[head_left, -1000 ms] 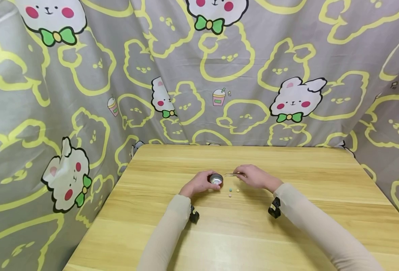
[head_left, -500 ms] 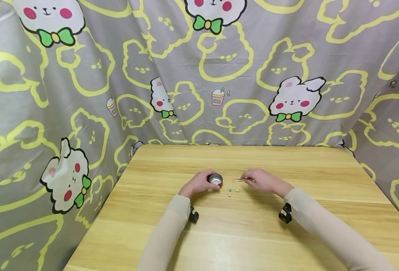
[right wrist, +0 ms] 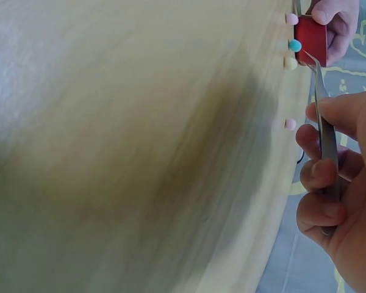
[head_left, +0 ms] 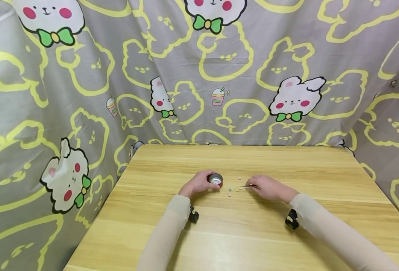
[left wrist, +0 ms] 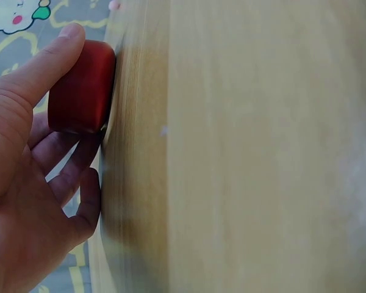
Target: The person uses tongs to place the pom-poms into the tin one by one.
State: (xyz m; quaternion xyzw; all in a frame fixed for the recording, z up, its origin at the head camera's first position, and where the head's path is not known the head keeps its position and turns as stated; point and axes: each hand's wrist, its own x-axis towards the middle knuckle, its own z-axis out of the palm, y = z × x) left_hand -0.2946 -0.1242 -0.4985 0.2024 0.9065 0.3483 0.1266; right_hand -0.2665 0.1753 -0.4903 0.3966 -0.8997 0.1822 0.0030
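Observation:
My left hand [head_left: 199, 182] grips a small round tin [head_left: 216, 180], red outside and silvery inside, on the wooden table. Small coloured bits show in the tin, too small to make out. The red wall of the tin [left wrist: 82, 88] sits between thumb and fingers in the left wrist view. My right hand [head_left: 270, 187] holds metal tweezers [right wrist: 325, 125], their bent tips near a yellow ball [head_left: 237, 190]. Whether the tips touch it I cannot tell. Close by lie a teal ball [head_left: 230, 189] and a pale pinkish ball [head_left: 229, 195]. Farther back lies a pink ball [head_left: 239, 178].
The wooden table [head_left: 199, 241] carries the tin and the balls. A grey patterned curtain [head_left: 185, 75] hangs along its back and sides. A black camera mount sits on each wrist, the left mount [head_left: 194, 215] and the right mount [head_left: 292, 219].
My right hand with the tweezers has moved right and nearer to me, down to the yellow ball. A pink ball now shows where the tweezers were. The left hand has stayed put.

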